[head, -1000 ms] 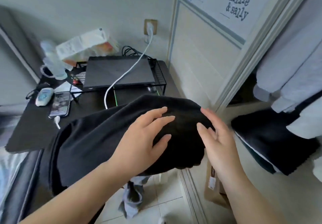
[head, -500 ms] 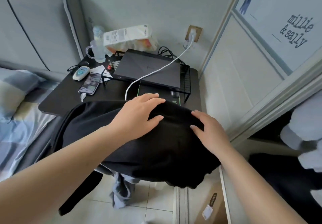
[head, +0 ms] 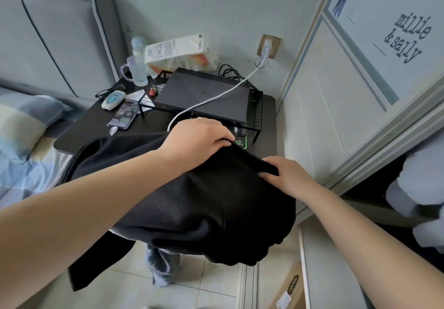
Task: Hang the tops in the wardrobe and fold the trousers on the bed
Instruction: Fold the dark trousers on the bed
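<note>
I have the black garment (head: 211, 203) bunched in mid-air at the centre of my view, over the tiled floor (head: 197, 284), in front of the dark bedside table (head: 91, 126); whether it is a top or trousers I cannot tell. My left hand (head: 197, 140) comes in from eight o'clock and grips the garment's upper edge, fingers curled over the fold. My right hand (head: 286, 174) enters from four o'clock and pinches the same edge just beside the left, thumb and fingers tucked into the cloth. A loose end hangs down towards seven o'clock. On the table at twelve o'clock a closed laptop (head: 204, 94) sits on a wire stand, with a white cable (head: 230, 89) running across it, and a phone (head: 123, 114) at ten o'clock. The bed (head: 21, 140) lies at nine o'clock, the wardrobe door (head: 336, 92) at two o'clock.
</note>
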Demonstrator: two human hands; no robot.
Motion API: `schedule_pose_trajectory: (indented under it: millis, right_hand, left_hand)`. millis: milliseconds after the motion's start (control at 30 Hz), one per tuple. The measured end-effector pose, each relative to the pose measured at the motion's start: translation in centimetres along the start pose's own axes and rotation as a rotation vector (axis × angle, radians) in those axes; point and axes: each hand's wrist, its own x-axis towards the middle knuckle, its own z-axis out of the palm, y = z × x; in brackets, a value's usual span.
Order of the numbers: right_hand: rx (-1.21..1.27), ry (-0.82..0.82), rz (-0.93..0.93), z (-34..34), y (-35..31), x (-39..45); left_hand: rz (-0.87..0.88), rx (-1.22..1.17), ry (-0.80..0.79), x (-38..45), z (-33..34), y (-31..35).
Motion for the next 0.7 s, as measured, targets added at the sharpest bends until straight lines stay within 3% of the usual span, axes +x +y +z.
schedule_pose_trajectory:
  millis: [233,367,500,700]
  right_hand:
    - [-0.239,0.066,-0.091,-3.9,-1.2,-1.1]
    - [-0.008,0.123,-0.189,-6.7,-7.0,-2.1]
    - [0.303,0.023,-0.313,-7.6,-16.7,-1.5]
    - [0.706,0.291,-0.235,-6.8,-30.9,1.2]
  left_hand:
    - [0.017,-0.045,0.231,-1.5,-4.4,-1.2]
    - [-0.152,-0.118,0.345,-2.8,-6.7,-3.6]
    - [-0.278,-0.224,0.491,-4.6,-8.5,-5.9]
    - [-0.439,-0.421,0.583,-10.6,-14.6,-8.4]
